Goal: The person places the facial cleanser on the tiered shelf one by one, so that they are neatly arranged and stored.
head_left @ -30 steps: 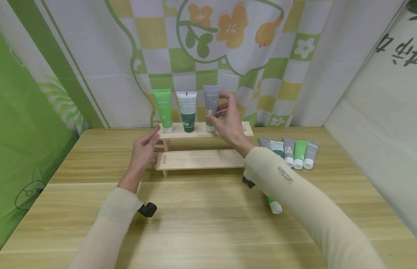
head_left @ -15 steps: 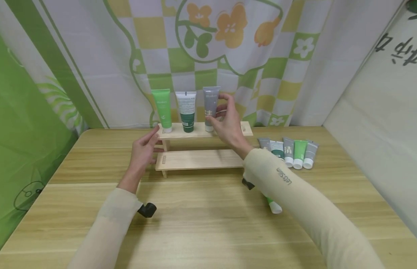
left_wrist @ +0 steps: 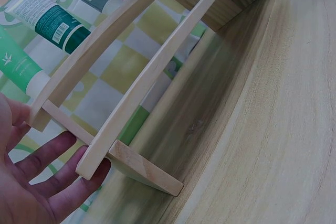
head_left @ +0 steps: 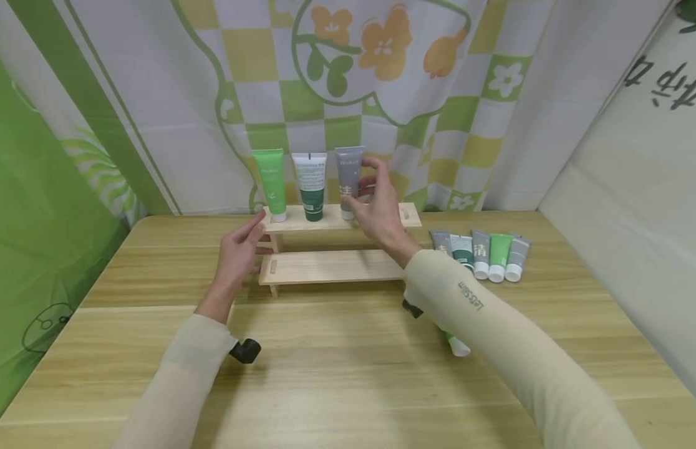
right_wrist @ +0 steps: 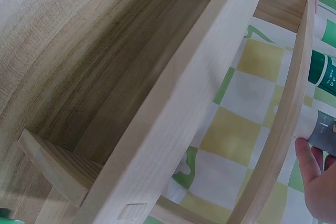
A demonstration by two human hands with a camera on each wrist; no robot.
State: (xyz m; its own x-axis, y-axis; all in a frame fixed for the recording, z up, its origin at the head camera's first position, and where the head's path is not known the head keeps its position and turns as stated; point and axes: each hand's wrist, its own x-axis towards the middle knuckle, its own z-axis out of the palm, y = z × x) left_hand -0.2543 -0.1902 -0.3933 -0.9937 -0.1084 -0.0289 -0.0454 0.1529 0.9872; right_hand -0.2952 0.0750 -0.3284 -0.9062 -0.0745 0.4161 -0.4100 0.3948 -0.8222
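My right hand (head_left: 380, 211) pinches a grey squeeze tube (head_left: 348, 176) between thumb and fingers. The tube stands cap down on the upper tier of a two-tier wooden display rack (head_left: 325, 267); in the right wrist view its white cap meets the tier's edge. To its left, upright on the same tier, are a white and dark green tube (head_left: 311, 187) and a bright green tube (head_left: 272, 184). My left hand (head_left: 238, 249) touches the rack's left end. In the left wrist view its fingers (left_wrist: 44, 156) are spread and fairly straight, tips against the wooden ends.
Several tubes lie in a row on the table right of the rack, among them a green tube (head_left: 499, 255) and a grey tube (head_left: 518, 259). Another green tube (head_left: 457, 344) lies partly hidden under my right sleeve. A patterned curtain (head_left: 376, 75) hangs behind the rack.
The grey tube's top has shifted slightly left with my right hand, which still holds it. My left hand stays at the rack's end.
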